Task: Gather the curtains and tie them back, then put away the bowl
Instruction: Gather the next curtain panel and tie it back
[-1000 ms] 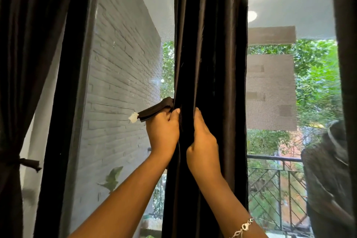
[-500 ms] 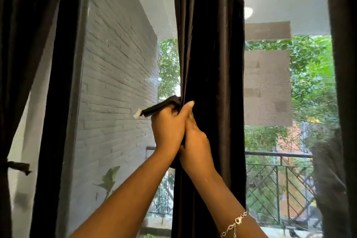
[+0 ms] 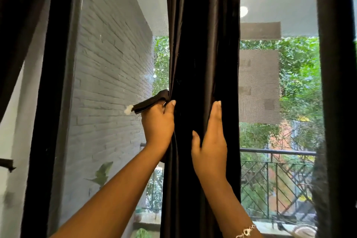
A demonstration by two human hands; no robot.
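A: Where is the curtain [image 3: 202,54] sitting right now?

B: It is hanging in the middle of the window [image 3: 116,63], bunched into a narrow dark column between the two panes. Another curtain [image 3: 17,25] is hanging at the far left edge.

A: And what are the hands doing?

B: The left hand [image 3: 157,123] is closing around the tie strap [image 3: 150,102] at the left edge of the bunch, thumb pressing against the fabric. The right hand [image 3: 210,141] is lying open and flat on the front folds, thumb spread, gripping nothing that I can see; it is only pressing the cloth in.

A: Which way is the strap pointing?

B: Its free end is sticking out to the left and slightly downward, with a small white tip at the very end. Its long axis is running nearly level, crosswise to the curtain, whose own long axis is running straight up and down.

A: So how should the tying go?

B: I would judge that the bunch wants to be held tight while the strap is going around it. The right hand should be squeezing the folds together rather than just resting on them, so no pleat is slipping out. The left hand should be keeping the strap level and taut, carrying it across the front at the same height. Where the other end of the strap is, I cannot tell; the fabric is hiding it.

A: And the bowl?

B: It is not showing anywhere in this view.
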